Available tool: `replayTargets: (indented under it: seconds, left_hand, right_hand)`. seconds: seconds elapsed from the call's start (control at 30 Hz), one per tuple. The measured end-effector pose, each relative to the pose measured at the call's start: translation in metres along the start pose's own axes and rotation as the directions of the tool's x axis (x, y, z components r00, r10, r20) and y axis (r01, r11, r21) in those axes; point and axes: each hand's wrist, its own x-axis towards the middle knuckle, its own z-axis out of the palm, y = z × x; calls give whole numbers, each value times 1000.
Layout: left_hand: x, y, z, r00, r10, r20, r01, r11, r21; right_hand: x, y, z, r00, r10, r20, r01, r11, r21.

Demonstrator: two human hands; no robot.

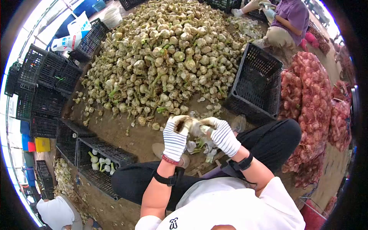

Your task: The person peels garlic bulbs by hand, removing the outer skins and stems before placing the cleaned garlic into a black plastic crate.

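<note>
Both of my hands wear white gloves with dark stripes and meet in front of my lap. My left hand (178, 132) is closed around one side of a garlic bulb (195, 128). On the bulb's other side, my right hand (216, 132) has its fingers pressed together against it. Part of the bulb is hidden by my fingers. Loose peelings and leaves (203, 147) lie on the ground just below my hands. A large heap of garlic (165, 61) rises beyond them.
An empty black crate (256, 82) stands right of the heap. Another crate (103, 178) at the left holds several cleaned bulbs (100, 163). Red net sacks (312, 111) line the right. One person (287, 23) sits at the upper right, another (59, 214) is at the lower left.
</note>
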Motion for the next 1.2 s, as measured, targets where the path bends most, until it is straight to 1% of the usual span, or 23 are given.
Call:
replayTargets:
  seconds: [0.03,0.07,0.1,0.17,0.2,0.23,0.3,0.4,0.43,0.5,0.63,0.67,0.7,0.77,0.83,0.9,0.93,0.97,1.03,1.07,1.1,1.13,1.2]
  left_hand:
    - [0,-6,-1,990,-133,-37,124,974,-190]
    - [3,-2,-8,981,-193,4,190,961,-199]
    - [2,5,-12,964,-262,39,263,935,-237]
    - [0,17,-16,960,-248,129,280,865,-417]
    - [1,20,-17,962,-241,124,271,867,-419]
    - [-1,20,-17,969,-215,121,246,888,-388]
    - [-4,18,-17,974,-193,118,223,906,-361]
    - [-8,19,-14,999,3,34,-1,997,-81]
    - [-7,22,-13,999,4,39,-1,996,-85]
    - [-7,26,-12,920,381,91,-391,889,239]
    - [-13,22,-16,918,386,91,-396,884,249]
    - [-14,26,-18,918,382,107,-396,872,288]
    - [-15,26,-18,918,383,101,-395,871,292]
    - [-17,24,-20,891,437,124,-453,839,301]
    - [-16,21,-28,884,448,133,-467,832,299]
    - [-17,21,-33,931,361,59,-365,929,62]
    - [-18,19,-36,968,248,39,-241,963,-124]
    - [-18,18,-38,983,183,-19,-184,966,-181]
    - [-19,24,-43,992,-126,31,123,839,-530]
    - [-20,23,-46,980,-189,65,189,768,-613]
    - [-20,20,-47,964,-245,100,245,685,-686]
    - [-20,9,-46,965,-249,85,222,595,-773]
    - [-26,2,-59,927,-369,69,265,514,-816]
  right_hand:
    - [-2,-7,-7,988,145,50,-149,985,82]
    - [4,11,-13,997,72,7,-72,970,231]
    - [10,23,-19,985,164,-47,-139,931,338]
    - [29,57,-34,990,120,-79,-114,990,86]
    - [35,62,-38,981,192,-36,-195,976,-96]
    - [47,97,-39,999,-39,-30,26,929,-369]
    - [32,87,-31,953,-289,-95,174,774,-609]
    - [14,7,-14,935,-352,-36,282,803,-525]
    - [5,-18,-4,941,-334,-53,285,867,-409]
    - [0,-34,8,929,-368,-44,280,775,-566]
    - [9,-16,12,907,-421,-12,336,739,-584]
    - [6,-18,15,879,-476,13,372,669,-643]
    - [6,-18,20,878,-479,19,378,668,-641]
    - [5,-17,28,851,-524,33,333,489,-806]
    - [11,-21,22,829,-554,69,361,438,-823]
    - [25,-10,12,815,-580,-8,404,577,-710]
    - [28,-7,4,843,-536,-40,372,636,-676]
    - [32,1,0,878,-475,-63,327,690,-645]
    - [32,26,-13,945,-314,94,288,661,-693]
    - [28,26,-13,941,-301,156,321,646,-692]
    - [25,27,-10,931,-288,222,359,632,-687]
    - [30,34,-3,933,-312,178,350,683,-641]
    - [28,7,9,927,-306,217,374,741,-557]
